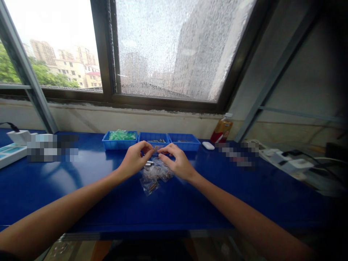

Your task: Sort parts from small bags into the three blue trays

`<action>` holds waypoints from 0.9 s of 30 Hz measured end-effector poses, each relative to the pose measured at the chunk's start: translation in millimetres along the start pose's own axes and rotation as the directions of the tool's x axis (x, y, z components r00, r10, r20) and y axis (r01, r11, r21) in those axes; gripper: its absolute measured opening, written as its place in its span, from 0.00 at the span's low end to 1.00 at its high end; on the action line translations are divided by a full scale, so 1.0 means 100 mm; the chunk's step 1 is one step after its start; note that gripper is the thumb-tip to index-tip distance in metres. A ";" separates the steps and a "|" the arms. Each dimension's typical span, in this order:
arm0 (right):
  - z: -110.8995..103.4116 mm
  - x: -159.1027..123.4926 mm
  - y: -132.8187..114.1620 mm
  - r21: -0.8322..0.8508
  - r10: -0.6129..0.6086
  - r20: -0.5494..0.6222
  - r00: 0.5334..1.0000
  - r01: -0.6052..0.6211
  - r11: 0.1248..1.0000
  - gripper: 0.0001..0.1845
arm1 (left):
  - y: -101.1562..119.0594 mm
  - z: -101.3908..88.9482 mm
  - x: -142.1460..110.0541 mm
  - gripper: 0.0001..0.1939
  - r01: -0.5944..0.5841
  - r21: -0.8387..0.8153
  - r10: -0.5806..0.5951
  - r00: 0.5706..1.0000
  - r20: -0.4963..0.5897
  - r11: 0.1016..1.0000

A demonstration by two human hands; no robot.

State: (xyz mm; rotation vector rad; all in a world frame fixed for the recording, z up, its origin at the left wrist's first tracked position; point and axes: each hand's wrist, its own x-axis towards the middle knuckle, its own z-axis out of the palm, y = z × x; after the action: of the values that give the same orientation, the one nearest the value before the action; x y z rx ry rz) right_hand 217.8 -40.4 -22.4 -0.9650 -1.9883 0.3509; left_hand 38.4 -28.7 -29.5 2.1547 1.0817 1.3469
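Observation:
Both my hands meet over the middle of a blue table (pixel 81 188). My left hand (pixel 135 158) and my right hand (pixel 178 162) have their fingertips pinched together on a small dark part (pixel 157 148), too small to name. Below them lie clear plastic bags (pixel 154 175) with small metal pieces inside. Just beyond stand three blue trays: the left tray (pixel 107 144) holds green pieces, the middle tray (pixel 144 137) and the right tray (pixel 195 145) hold a few small dark parts.
A brown bottle (pixel 222 130) stands by the wall at the right, with a small white object (pixel 208 145) beside it. A power strip and cables (pixel 288 163) lie far right. White devices (pixel 19 139) sit at the far left. A window runs behind.

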 end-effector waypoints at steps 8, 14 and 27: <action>0.08 0.02 0.10 0.275 0.223 0.035 0.974 -0.224 0.935 0.12 | 0.06 -0.01 -0.04 0.09 -0.272 0.241 0.244 0.960 0.140 0.932; 0.04 -0.03 0.02 -0.067 -0.161 -0.105 0.981 0.154 0.986 0.07 | 0.07 -0.02 0.01 0.24 0.241 -0.180 -0.196 0.952 0.234 0.954; 0.02 -0.03 -0.02 -0.008 -0.111 -0.088 0.990 0.111 0.994 0.10 | 0.01 0.03 0.01 0.15 0.147 -0.181 -0.099 0.963 0.251 0.972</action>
State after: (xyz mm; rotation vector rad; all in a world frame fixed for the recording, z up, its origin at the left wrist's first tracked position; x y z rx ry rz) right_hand 216.2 -43.9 -24.7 -0.8532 -1.9528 0.2393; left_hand 41.5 -28.2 -30.0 2.0062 0.9289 1.0574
